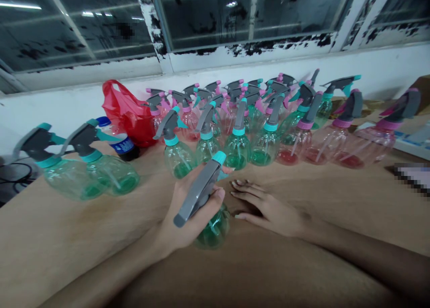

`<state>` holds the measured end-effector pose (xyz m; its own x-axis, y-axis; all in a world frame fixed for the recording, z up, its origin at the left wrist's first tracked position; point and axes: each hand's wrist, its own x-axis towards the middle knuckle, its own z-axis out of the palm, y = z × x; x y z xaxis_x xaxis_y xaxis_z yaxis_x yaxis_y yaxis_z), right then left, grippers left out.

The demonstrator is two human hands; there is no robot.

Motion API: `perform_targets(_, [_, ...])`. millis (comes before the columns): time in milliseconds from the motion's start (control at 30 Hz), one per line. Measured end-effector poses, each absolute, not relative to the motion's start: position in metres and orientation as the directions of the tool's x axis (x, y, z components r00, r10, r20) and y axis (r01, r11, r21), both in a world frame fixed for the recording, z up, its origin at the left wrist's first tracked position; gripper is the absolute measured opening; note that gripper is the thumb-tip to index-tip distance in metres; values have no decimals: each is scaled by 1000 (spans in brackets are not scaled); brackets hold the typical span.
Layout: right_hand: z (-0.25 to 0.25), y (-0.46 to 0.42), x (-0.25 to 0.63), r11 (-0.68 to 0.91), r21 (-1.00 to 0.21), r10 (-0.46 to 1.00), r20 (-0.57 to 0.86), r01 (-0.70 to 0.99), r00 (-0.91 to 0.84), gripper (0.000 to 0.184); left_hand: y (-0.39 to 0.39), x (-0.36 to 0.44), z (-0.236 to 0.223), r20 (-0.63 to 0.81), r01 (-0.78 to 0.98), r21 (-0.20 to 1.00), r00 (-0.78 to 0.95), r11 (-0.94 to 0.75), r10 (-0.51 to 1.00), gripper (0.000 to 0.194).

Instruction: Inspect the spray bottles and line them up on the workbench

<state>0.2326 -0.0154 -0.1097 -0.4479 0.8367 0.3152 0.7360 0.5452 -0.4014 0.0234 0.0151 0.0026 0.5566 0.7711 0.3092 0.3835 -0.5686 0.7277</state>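
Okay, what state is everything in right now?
Held spray bottle, partly filled
Left hand, closed around that bottle
Right hand, palm down on the table
Two green bottles at left, partly filled
Front pink bottles, partly filled
Drink bottle, capped
Red bag, crumpled

White letters stand on the blue label (122,146) of a bottle (130,155) near the worktop's (148,178) back edge. I can't make them out.

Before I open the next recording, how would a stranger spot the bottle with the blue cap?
Find the red plastic bag by the white wall. The blue-capped bottle is at its front left. Blue label, dark contents and no trigger set it apart from the spray bottles.
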Motion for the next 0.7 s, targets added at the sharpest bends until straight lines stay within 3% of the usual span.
perform_targets(367, [-111, -15, 233, 546, -393, 836, 307, 740, -454, 56, 16, 18, 8, 333, 380, 693, 586, -613, 739, 6])
perform_targets(700, [-111, -15, 233, 542, -383, 839, 296, 748, -456, 57, 16, 26, -1, 360, 364, 729, 515, -579, 778, 26])
